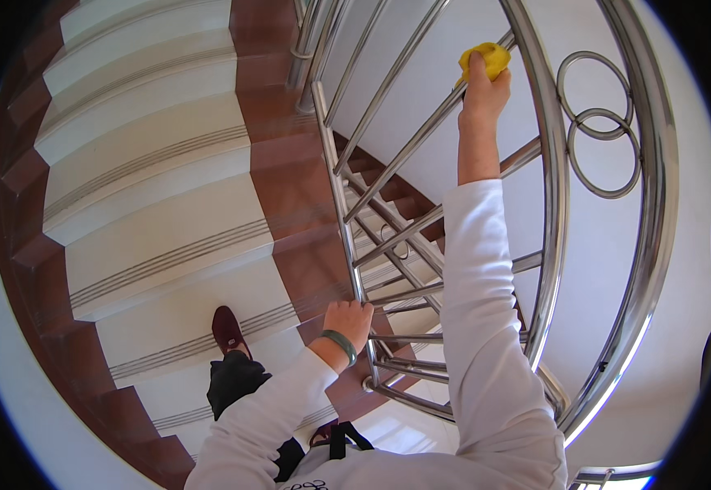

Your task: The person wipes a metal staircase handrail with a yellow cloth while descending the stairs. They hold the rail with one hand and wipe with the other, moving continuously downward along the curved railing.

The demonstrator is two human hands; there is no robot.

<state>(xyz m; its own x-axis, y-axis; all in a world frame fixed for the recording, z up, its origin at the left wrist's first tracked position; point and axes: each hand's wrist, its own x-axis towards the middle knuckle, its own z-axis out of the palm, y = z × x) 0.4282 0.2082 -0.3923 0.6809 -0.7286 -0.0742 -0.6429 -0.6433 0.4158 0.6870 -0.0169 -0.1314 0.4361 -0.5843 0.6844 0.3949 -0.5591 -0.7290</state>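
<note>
My right hand (485, 90) grips a crumpled yellow cloth (491, 58) around a slanting stainless steel baluster (413, 138), just short of the thick steel rail (548, 141). That arm is stretched far out. Nearer my body, my left hand (349, 320) is at the lower steel rail (335, 159) of the banister, its knuckles up and its fingers bent. Its fingertips are hidden, so whether it clasps the rail or only rests there is unclear. A dark green bangle (342, 346) circles the left wrist.
Cream stair treads (177, 245) with grooved strips and red-brown borders (291, 141) descend ahead. My dark red shoe (228, 327) stands on one tread. Two steel rings (603, 153) join the thick rail to the outer handrail (658, 171). Another flight shows through the balusters.
</note>
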